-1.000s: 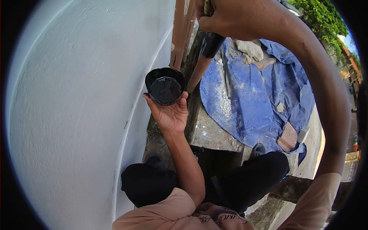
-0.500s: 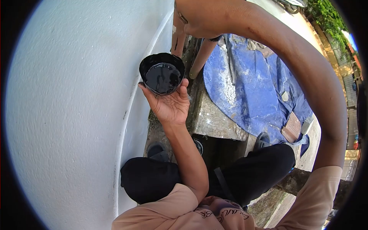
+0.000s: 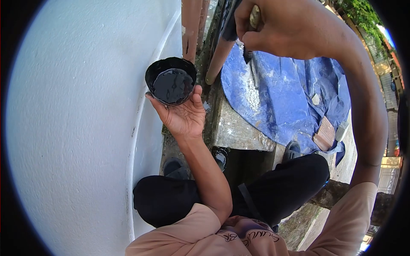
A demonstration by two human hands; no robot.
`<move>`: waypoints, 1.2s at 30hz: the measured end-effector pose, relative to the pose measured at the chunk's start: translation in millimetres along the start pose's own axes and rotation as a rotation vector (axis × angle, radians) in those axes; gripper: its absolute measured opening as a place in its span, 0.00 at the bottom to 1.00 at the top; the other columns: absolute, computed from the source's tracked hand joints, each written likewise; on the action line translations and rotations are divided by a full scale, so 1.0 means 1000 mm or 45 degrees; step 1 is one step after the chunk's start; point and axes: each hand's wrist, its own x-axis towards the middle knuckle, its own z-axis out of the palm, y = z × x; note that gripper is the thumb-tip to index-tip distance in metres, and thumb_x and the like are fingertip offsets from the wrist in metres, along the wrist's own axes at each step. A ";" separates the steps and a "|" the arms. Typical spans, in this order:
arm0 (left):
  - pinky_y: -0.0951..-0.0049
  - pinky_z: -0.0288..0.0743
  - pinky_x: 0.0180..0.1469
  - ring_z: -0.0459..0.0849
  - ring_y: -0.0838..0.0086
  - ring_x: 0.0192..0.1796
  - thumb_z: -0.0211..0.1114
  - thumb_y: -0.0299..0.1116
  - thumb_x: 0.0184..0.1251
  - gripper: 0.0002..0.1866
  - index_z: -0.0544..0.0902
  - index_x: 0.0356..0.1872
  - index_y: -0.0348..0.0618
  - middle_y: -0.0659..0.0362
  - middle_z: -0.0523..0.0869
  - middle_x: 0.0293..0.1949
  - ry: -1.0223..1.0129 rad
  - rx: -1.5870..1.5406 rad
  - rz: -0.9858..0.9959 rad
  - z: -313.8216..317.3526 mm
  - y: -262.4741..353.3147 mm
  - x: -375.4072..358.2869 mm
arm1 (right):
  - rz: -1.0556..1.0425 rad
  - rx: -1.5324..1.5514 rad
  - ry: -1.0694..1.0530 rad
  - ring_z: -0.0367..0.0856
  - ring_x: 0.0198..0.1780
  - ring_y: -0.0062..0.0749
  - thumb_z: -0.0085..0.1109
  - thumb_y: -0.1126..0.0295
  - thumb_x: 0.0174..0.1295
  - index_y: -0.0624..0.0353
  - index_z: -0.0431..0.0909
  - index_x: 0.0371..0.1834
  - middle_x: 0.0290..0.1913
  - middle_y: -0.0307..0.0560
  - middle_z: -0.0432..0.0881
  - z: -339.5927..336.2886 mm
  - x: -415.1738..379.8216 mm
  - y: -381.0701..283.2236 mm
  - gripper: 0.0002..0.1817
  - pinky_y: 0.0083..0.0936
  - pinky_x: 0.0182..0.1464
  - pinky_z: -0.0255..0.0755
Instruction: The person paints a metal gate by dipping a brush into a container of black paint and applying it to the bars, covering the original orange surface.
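We cradle a black cup (image 3: pixel 171 81) of dark paint in our left hand (image 3: pixel 183 116), fingers curled round it, beside the white wall (image 3: pixel 81 123). Our right hand (image 3: pixel 282 27) is clamped on a brush handle (image 3: pixel 254 17) above the blue tarp (image 3: pixel 282 98).

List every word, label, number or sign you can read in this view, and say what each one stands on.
Dark decorative lettering on the front of the person's peach shirt: seen upside down and partly cut off by the frame edge, too distorted to read with confidence.
Black cup of dark liquid in the left hand: no label visible.
Blue tarp, white wall and the brush handle in the right hand: no text.
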 end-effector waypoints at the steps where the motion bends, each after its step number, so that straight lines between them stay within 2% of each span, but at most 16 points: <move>1: 0.57 0.90 0.46 0.88 0.42 0.48 0.67 0.59 0.65 0.36 0.77 0.65 0.42 0.34 0.80 0.58 -0.003 -0.004 -0.012 0.000 0.000 0.001 | 0.008 0.012 0.082 0.85 0.24 0.37 0.62 0.72 0.57 0.65 0.85 0.34 0.24 0.53 0.83 0.015 -0.007 0.027 0.07 0.29 0.27 0.78; 2: 0.57 0.90 0.47 0.88 0.42 0.48 0.67 0.59 0.65 0.36 0.77 0.65 0.42 0.34 0.80 0.58 -0.004 -0.007 -0.026 0.000 0.000 0.002 | 0.018 0.024 0.163 0.86 0.23 0.31 0.64 0.71 0.59 0.63 0.86 0.37 0.25 0.50 0.85 0.027 -0.013 0.051 0.07 0.25 0.25 0.78; 5: 0.58 0.90 0.47 0.87 0.43 0.49 0.68 0.58 0.65 0.37 0.76 0.66 0.42 0.33 0.79 0.59 -0.013 0.017 -0.038 -0.003 -0.003 0.004 | 0.336 0.293 0.137 0.86 0.24 0.26 0.63 0.71 0.62 0.61 0.87 0.40 0.25 0.46 0.85 0.041 -0.016 0.098 0.08 0.20 0.23 0.77; 10: 0.60 0.89 0.51 0.87 0.45 0.51 0.67 0.57 0.65 0.37 0.73 0.68 0.42 0.35 0.76 0.63 -0.036 0.036 -0.103 -0.011 -0.010 0.006 | 0.265 0.728 0.364 0.87 0.25 0.25 0.60 0.66 0.66 0.62 0.86 0.44 0.28 0.45 0.86 0.084 0.011 0.187 0.12 0.18 0.24 0.79; 12: 0.61 0.89 0.52 0.86 0.46 0.52 0.67 0.56 0.66 0.37 0.73 0.69 0.43 0.36 0.75 0.64 -0.043 0.043 -0.143 -0.018 -0.011 0.006 | 0.346 1.019 0.399 0.83 0.25 0.40 0.56 0.73 0.60 0.69 0.84 0.32 0.22 0.56 0.82 0.078 0.012 0.171 0.09 0.32 0.30 0.77; 13: 0.61 0.89 0.51 0.86 0.47 0.52 0.67 0.56 0.66 0.37 0.73 0.69 0.43 0.36 0.75 0.64 -0.007 0.044 -0.165 -0.020 -0.012 0.005 | 0.273 0.964 0.377 0.85 0.27 0.33 0.53 0.74 0.62 0.63 0.87 0.37 0.27 0.52 0.86 0.078 0.012 0.170 0.11 0.29 0.31 0.78; 16: 0.61 0.89 0.51 0.86 0.47 0.52 0.66 0.56 0.66 0.36 0.73 0.69 0.43 0.38 0.75 0.64 0.056 0.054 -0.184 -0.016 -0.014 0.005 | 0.059 0.938 0.447 0.86 0.25 0.25 0.59 0.67 0.66 0.62 0.86 0.42 0.27 0.43 0.85 0.095 0.026 0.184 0.11 0.18 0.24 0.79; 19: 0.61 0.90 0.48 0.87 0.47 0.50 0.65 0.57 0.67 0.36 0.74 0.68 0.43 0.38 0.77 0.63 0.085 0.065 -0.147 -0.014 -0.018 0.008 | 0.211 1.048 0.413 0.83 0.22 0.23 0.63 0.72 0.60 0.62 0.85 0.35 0.25 0.41 0.83 0.081 0.022 0.183 0.05 0.19 0.21 0.75; 22: 0.61 0.91 0.45 0.88 0.48 0.46 0.63 0.60 0.67 0.36 0.75 0.67 0.44 0.39 0.80 0.60 0.136 0.069 -0.109 -0.007 -0.020 0.009 | 0.246 0.940 0.425 0.83 0.22 0.24 0.63 0.72 0.58 0.61 0.82 0.32 0.25 0.39 0.83 0.064 0.006 0.183 0.04 0.21 0.21 0.74; 26: 0.60 0.91 0.42 0.90 0.49 0.43 0.61 0.63 0.68 0.35 0.78 0.63 0.45 0.45 0.85 0.55 0.140 0.069 -0.042 0.009 -0.022 0.018 | 0.228 0.754 0.513 0.81 0.25 0.20 0.68 0.74 0.58 0.64 0.84 0.32 0.24 0.42 0.83 0.022 -0.045 0.140 0.05 0.22 0.28 0.74; 29: 0.60 0.92 0.40 0.90 0.49 0.42 0.60 0.64 0.69 0.34 0.80 0.61 0.46 0.49 0.88 0.52 0.161 0.105 0.010 0.015 -0.022 0.022 | -0.054 0.443 0.674 0.84 0.30 0.23 0.71 0.75 0.56 0.64 0.86 0.34 0.29 0.45 0.87 -0.015 -0.083 0.101 0.05 0.22 0.36 0.78; 31: 0.59 0.92 0.39 0.90 0.49 0.41 0.59 0.64 0.69 0.33 0.80 0.61 0.46 0.49 0.88 0.51 0.165 0.109 0.028 0.016 -0.022 0.020 | -0.373 0.391 1.034 0.86 0.33 0.25 0.72 0.76 0.54 0.65 0.86 0.34 0.31 0.46 0.88 -0.030 -0.090 0.075 0.06 0.23 0.38 0.79; 32: 0.59 0.92 0.39 0.90 0.48 0.41 0.59 0.63 0.69 0.33 0.80 0.61 0.46 0.48 0.88 0.51 0.156 0.103 0.030 0.016 -0.023 0.019 | -0.487 0.262 1.067 0.87 0.37 0.29 0.73 0.76 0.53 0.67 0.86 0.36 0.33 0.49 0.88 -0.046 -0.093 0.061 0.09 0.23 0.41 0.79; 35: 0.58 0.92 0.39 0.90 0.48 0.41 0.59 0.63 0.70 0.33 0.80 0.61 0.46 0.47 0.88 0.51 0.126 0.082 0.019 0.018 -0.023 0.015 | -0.795 0.001 1.102 0.88 0.40 0.31 0.70 0.77 0.56 0.66 0.85 0.37 0.36 0.50 0.88 -0.075 -0.072 0.043 0.07 0.25 0.42 0.81; 36: 0.58 0.92 0.39 0.90 0.48 0.41 0.59 0.62 0.70 0.32 0.80 0.61 0.46 0.46 0.88 0.51 0.115 0.075 0.007 0.019 -0.023 0.013 | -0.822 -0.071 1.054 0.88 0.40 0.32 0.69 0.78 0.57 0.66 0.85 0.38 0.37 0.50 0.88 -0.080 -0.063 0.038 0.07 0.26 0.42 0.81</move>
